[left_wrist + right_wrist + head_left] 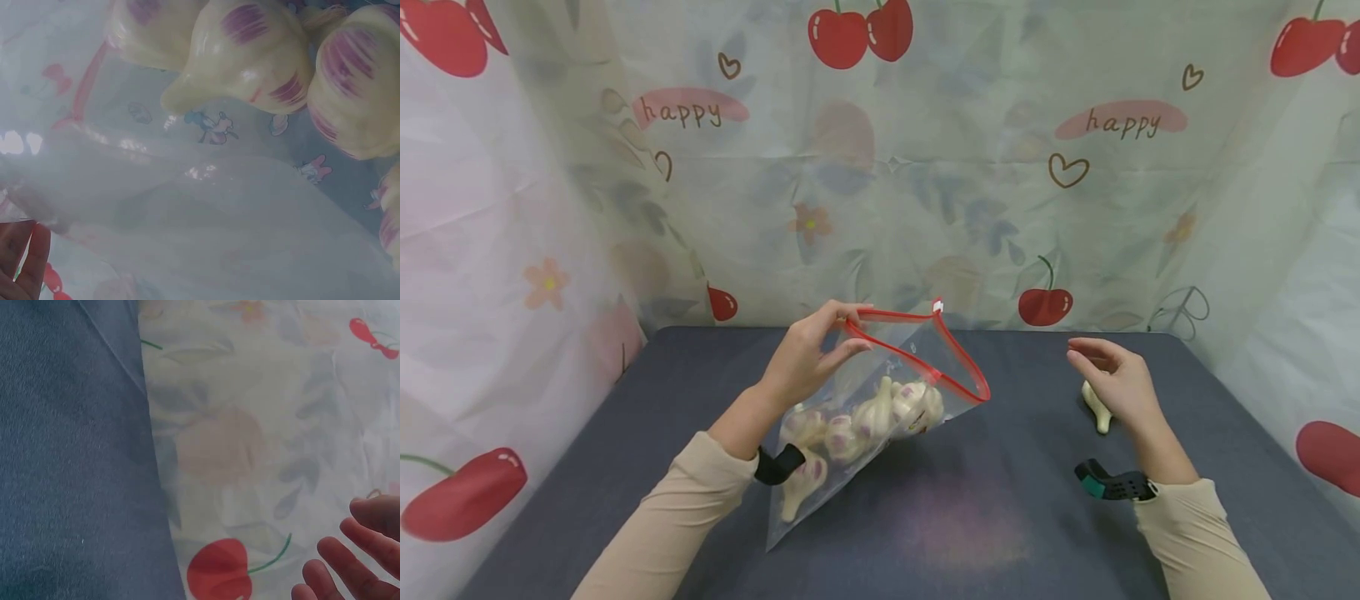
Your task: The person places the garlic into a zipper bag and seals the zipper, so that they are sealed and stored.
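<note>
My left hand (808, 354) pinches the red-edged rim of a clear zip bag (951, 354), whose mouth gapes to the right. Inside the bag lie several garlic bulbs (844, 437), pale with purple streaks; they fill much of the left wrist view, where a garlic bulb (250, 56) shows close up through the plastic. Over the right part of the table, my right hand (1120, 383) hovers with fingers loosely bent and nothing in them. Just behind it, one more garlic bulb (1097, 408) rests on the table, partly hidden by the hand.
The dark table (970, 500) is enclosed by a printed curtain (925, 208) at the back and sides. A thin looped cord (1183, 308) hangs by the back right corner. Black straps (1112, 483) sit on both wrists.
</note>
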Motion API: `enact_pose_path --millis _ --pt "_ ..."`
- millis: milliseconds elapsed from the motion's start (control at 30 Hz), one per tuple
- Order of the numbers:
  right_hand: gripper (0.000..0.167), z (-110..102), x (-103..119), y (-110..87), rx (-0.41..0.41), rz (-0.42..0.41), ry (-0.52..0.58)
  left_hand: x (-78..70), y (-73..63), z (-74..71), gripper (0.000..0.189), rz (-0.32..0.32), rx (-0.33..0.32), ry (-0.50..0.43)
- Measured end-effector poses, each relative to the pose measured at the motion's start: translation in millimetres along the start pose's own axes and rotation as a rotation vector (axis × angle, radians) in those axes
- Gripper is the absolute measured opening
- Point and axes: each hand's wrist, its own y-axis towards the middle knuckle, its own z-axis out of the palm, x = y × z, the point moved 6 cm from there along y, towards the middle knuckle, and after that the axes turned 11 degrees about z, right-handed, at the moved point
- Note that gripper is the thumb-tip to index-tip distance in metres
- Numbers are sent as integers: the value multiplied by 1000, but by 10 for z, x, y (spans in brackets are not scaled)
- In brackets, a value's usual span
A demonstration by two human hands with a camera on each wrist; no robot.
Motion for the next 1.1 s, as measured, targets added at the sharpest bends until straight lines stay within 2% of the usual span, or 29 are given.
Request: enact_pose_path --millis 300,533,700,967,1100 --pt "52 -99 -264 68 -100 84 14 -1 -2 -4 32 8 -1 6" --pt "52 -145 -454 110 -169 231 31 4 -11 4 32 4 5 8" --pt "52 -161 -595 152 -204 297 30 8 -13 8 32 -2 7 5" --pt "63 -109 -849 192 -144 413 17 4 -13 14 32 -6 2 5" --pt "65 -82 -943 216 -130 433 -2 19 -19 24 32 -5 0 -1"
